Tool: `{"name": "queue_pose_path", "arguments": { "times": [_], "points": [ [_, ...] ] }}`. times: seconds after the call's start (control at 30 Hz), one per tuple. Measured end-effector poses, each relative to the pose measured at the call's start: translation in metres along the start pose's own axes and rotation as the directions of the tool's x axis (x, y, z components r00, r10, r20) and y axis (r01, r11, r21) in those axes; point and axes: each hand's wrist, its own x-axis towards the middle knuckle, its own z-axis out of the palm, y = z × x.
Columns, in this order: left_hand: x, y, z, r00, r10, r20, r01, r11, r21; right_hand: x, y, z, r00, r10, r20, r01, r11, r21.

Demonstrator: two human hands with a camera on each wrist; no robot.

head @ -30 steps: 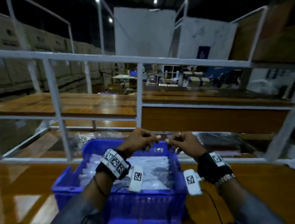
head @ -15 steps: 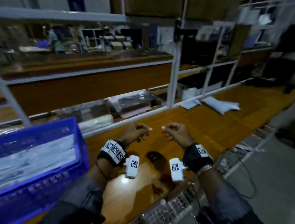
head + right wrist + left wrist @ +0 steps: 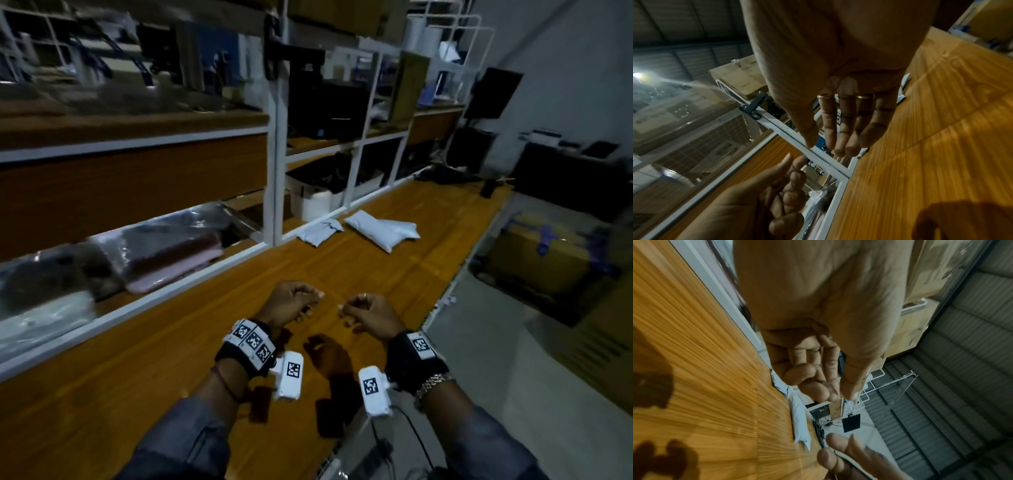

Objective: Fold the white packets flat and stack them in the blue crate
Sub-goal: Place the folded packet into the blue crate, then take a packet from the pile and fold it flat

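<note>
I judge this the fetch step: my left hand and right hand hang loosely curled and empty above the table's near edge, so next I reach for the two white packets at its far edge; the blue crate is out of view.

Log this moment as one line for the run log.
left hand: loosely curled, empty | right hand: relaxed, empty | white packets: two on bench, untouched | blue crate: not in view

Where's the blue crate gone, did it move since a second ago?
Cannot tell. The crate has left the head view, but the white shelf frame slid left with it, so the camera turned right. Both hands hover over the wooden table.
</note>
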Motion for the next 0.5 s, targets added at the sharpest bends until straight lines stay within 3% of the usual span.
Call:
{"name": "queue_pose_path", "arguments": {
  "times": [0.13, 0.27, 0.5],
  "points": [
    [0.053, 0.001, 0.001, 1.0, -0.006, -0.022, 0.006, 1.0, 0.003, 0.048, -0.005, -0.015, 0.998, -0.005, -0.068, 0.005, 1.0, 0.008],
    [0.091, -0.01, -0.004, 0.996, -0.02, -0.086, 0.021, 1.0, 0.003, 0.097, 0.005, -0.022, 0.999, 0.01, -0.048, -0.01, 1.0, 0.0],
    [0.156, -0.015, -0.024, 0.968, -0.15, -0.199, 0.138, 0.988, -0.074, 0.217, 0.017, -0.036, 0.993, -0.045, 0.107, 0.076, 0.951, -0.301]
  ]
}}
